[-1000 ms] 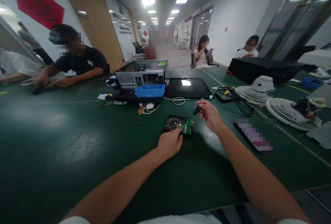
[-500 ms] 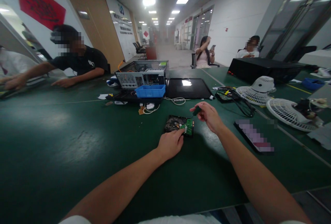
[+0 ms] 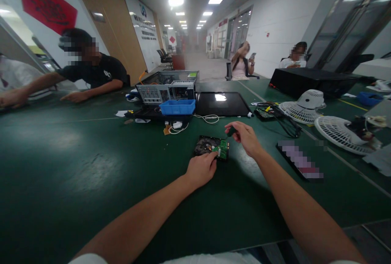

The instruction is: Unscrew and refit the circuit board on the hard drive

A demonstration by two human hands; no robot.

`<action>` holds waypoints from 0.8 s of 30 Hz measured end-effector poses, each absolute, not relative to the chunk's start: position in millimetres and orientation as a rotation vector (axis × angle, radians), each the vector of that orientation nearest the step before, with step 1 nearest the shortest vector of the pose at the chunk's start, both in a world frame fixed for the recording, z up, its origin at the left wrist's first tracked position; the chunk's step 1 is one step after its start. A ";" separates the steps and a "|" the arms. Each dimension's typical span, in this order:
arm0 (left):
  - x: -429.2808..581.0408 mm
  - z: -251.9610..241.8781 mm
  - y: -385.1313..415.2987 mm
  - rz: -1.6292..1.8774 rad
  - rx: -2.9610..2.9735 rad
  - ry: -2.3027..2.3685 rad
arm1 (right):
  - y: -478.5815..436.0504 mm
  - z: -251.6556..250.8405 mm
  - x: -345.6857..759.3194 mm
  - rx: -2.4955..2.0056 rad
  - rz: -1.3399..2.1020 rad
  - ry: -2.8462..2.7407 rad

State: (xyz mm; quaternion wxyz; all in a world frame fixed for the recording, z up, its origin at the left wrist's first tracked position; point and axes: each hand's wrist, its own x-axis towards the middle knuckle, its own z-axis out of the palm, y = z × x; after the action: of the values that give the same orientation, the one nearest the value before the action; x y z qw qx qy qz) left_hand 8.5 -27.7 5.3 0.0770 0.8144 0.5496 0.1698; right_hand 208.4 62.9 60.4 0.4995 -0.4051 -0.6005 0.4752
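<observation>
A hard drive [image 3: 205,145] lies flat on the green table with its green circuit board [image 3: 224,147] facing up, at the right end. My left hand [image 3: 201,170] is closed on the drive's near edge, its index finger stretched onto the board. In my right hand [image 3: 244,137] is a screwdriver [image 3: 231,131] with a dark green handle, pinched between the fingers. Its thin shaft slopes down to the drive's far right corner. Whether the tip sits in a screw is too small to tell.
Behind the drive stand an opened computer case [image 3: 167,89], a blue tray [image 3: 177,107] and a black panel [image 3: 224,104]. To the right lie a phone [image 3: 299,160], a black cable [image 3: 290,125] and white fan parts [image 3: 342,136]. A co-worker [image 3: 91,68] sits at the far left.
My right hand and the screwdriver have shifted very slightly; my left hand and the drive stay put. At the far left, the co-worker's outstretched hand has moved further left.
</observation>
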 end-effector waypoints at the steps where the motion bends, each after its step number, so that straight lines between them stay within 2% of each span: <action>1: 8.4 5.9 -28.0 0.512 2.442 1.642 | 62.5 60.8 208.0 -0.983 1.137 -1.453; 24: 8.3 1.8 -26.1 0.491 2.443 1.666 | 60.1 57.8 210.4 -0.838 1.548 -1.318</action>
State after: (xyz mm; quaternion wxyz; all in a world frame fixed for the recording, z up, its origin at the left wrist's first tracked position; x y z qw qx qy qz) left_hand 8.3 -26.1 1.8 0.0722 0.8129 0.5544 0.1635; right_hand 210.4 60.1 57.8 0.4537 -0.3397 -0.5341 0.6273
